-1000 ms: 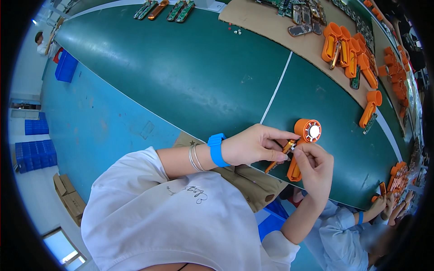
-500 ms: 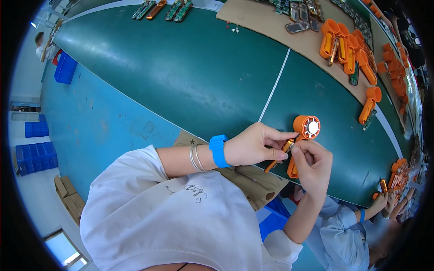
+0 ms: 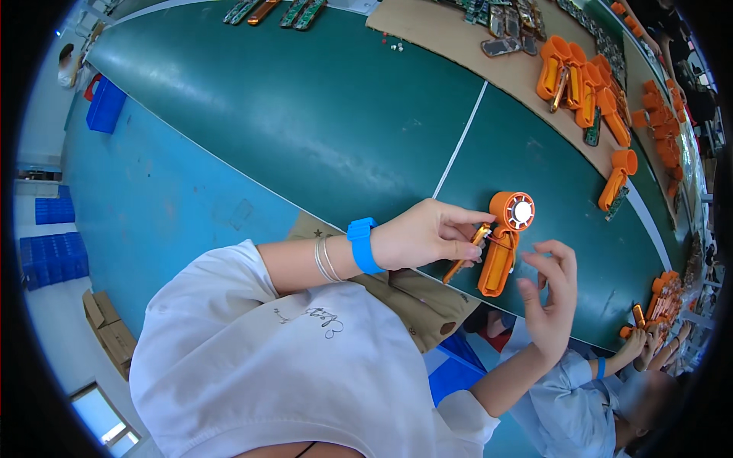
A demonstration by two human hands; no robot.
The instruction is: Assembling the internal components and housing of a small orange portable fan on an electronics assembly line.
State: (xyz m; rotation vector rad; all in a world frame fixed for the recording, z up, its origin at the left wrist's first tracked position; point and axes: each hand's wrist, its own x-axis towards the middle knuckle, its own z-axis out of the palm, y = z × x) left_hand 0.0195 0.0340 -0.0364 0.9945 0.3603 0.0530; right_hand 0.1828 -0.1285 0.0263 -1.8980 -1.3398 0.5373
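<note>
My left hand [image 3: 416, 238] pinches a slim piece with a shiny gold-orange face [image 3: 479, 235] between thumb and fingers. Just right of it, on the green table, lies an orange handheld fan housing [image 3: 498, 269] with a round head and a white-and-silver centre. Its open handle shows a yellow-orange inside, and thin wires appear to run from there to the pinched piece. My right hand [image 3: 551, 301] is raised to the right of the housing, fingers apart and curved, holding nothing and not touching it.
Several orange fan housings [image 3: 588, 88] and circuit boards [image 3: 501, 47] lie on the cardboard [image 3: 427, 34] at the far right. One housing [image 3: 617, 179] sits nearer, beside a board. More boards [image 3: 301, 14] are at the far edge. A co-worker's hands [image 3: 641, 343] work at lower right.
My right hand has let go and drawn back to the right, its fingers opening. The handle's inside now shows. My left hand keeps its hold on the slim piece.
</note>
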